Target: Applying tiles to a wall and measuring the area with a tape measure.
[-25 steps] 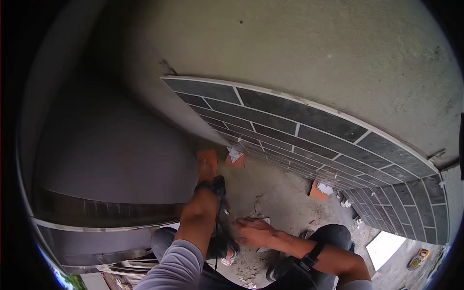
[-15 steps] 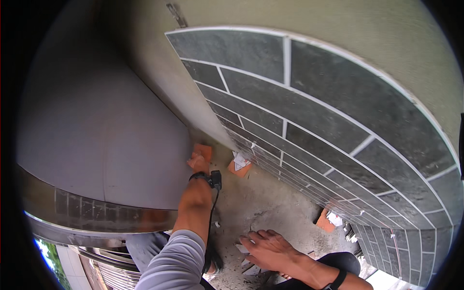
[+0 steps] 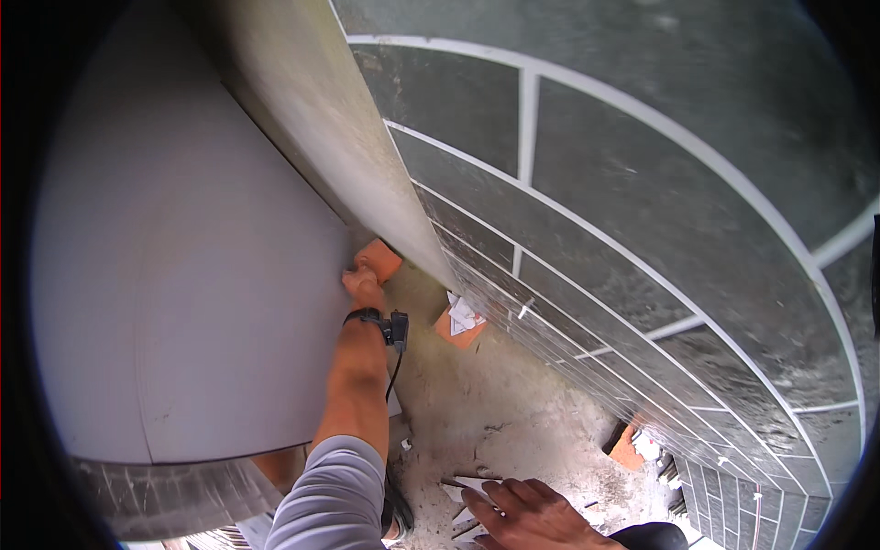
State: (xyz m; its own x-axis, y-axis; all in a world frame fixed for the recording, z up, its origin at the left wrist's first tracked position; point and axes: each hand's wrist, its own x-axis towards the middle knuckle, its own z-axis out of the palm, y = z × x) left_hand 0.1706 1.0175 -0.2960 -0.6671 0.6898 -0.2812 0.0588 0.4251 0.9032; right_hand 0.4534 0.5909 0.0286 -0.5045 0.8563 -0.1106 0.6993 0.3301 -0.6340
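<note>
My left hand (image 3: 363,280) reaches into the back corner, fingers closed on a squarish orange block (image 3: 379,257) beside the large grey panel (image 3: 183,266); part of its grip is hidden. A black strapped device with a cable is on that wrist. My right hand (image 3: 524,511) is low in the view, palm down with fingers apart, over white broken tile pieces (image 3: 464,489) on the concrete floor (image 3: 458,394). Another orange block (image 3: 456,338) lies by the tiled wall with white scraps (image 3: 464,312) on it.
A wall of dark grey tiles (image 3: 642,165) with pale joints fills the right side, bearing small white clips. A pale wall strip (image 3: 357,156) runs up from the corner. A third orange block (image 3: 624,451) and rubble lie along the wall's foot. A shiny band edges the panel (image 3: 174,495).
The view has moved closer to the tiled wall and corner. My left hand has reached further forward at the orange block. My right hand sits lower in the picture.
</note>
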